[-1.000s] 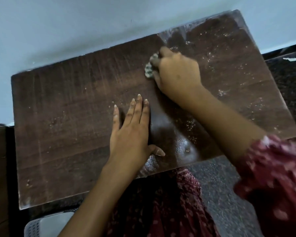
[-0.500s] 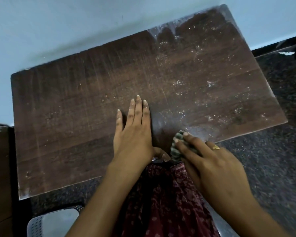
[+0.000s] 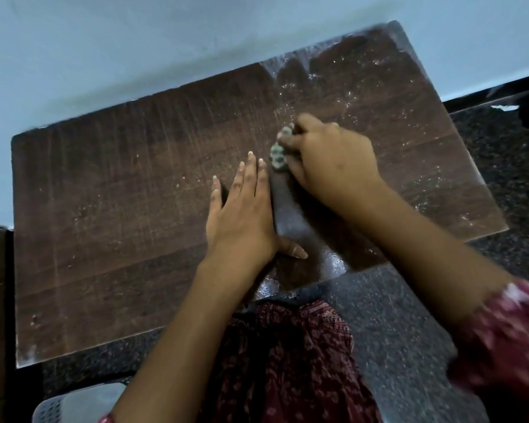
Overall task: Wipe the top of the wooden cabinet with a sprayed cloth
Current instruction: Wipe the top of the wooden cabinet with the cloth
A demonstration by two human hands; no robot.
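Note:
The dark brown wooden cabinet top (image 3: 119, 215) fills the middle of the view, dusty and streaked, with white specks on its right half. My left hand (image 3: 242, 209) lies flat on it near the front edge, fingers together and thumb out. Just right of those fingertips, my right hand (image 3: 330, 157) presses a bunched green and white cloth (image 3: 279, 154) onto the wood; only the cloth's left edge shows past my fingers. A wet, shiny strip (image 3: 290, 218) runs from the cloth toward the front edge.
A pale blue wall (image 3: 135, 41) meets the cabinet's back edge. Speckled dark stone floor (image 3: 409, 346) lies in front and to the right. A white perforated plastic thing (image 3: 74, 404) sits at the lower left. My patterned maroon clothing (image 3: 287, 361) is below.
My right hand has pushed the cloth from the front edge away toward the middle of the top, after pulling it forward from the back. My left hand has stayed flat in place.

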